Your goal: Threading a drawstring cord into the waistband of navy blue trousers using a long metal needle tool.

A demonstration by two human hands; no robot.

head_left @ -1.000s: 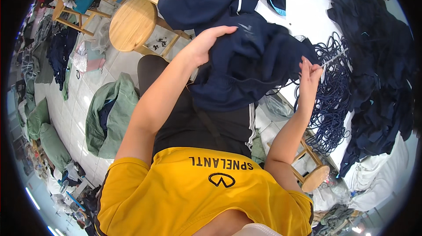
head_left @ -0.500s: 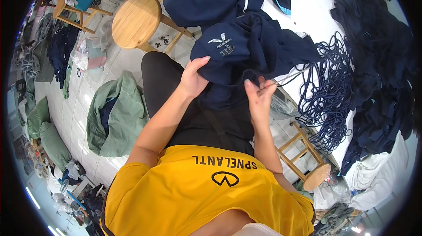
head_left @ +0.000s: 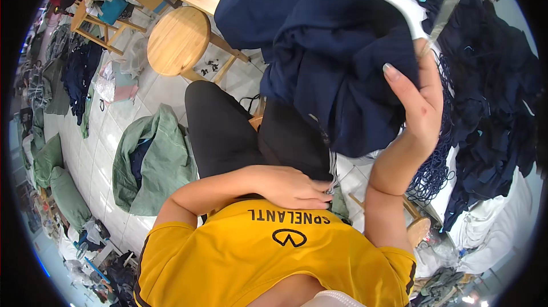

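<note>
**Head view: one hand lifts the dark garment, the other waits at the waist**

Head view shows the right hand (head_left: 419,101) raised, fingers curled and closed on a fold of the bulky navy-blue fleece garment (head_left: 337,73), thumb pressed into the cloth. A thin pale strip, perhaps a cord or tape, runs up from this hand toward the upper rim; what it is cannot be told. The garment hangs from the grip and drapes down over the black-trousered lap (head_left: 228,130), its lower edge close above the left hand.

The left hand (head_left: 294,187) lies flat and open, palm down, against the hem of the yellow shirt (head_left: 274,255), holding nothing, though its fingertips sit near the garment's striped edge.

To handle this well, I judge the grip should stay on a firm fold rather than a loose layer, so the heavy cloth does not slide out, and the free hand could steady the lower edge to keep it off the floor.

Further out, a round wooden stool (head_left: 178,41) stands on the white tiled floor (head_left: 154,93), a green cloth bundle (head_left: 151,164) lies beside the leg, and a tangle of dark blue cords (head_left: 436,164) sits just beside the right forearm.
</note>
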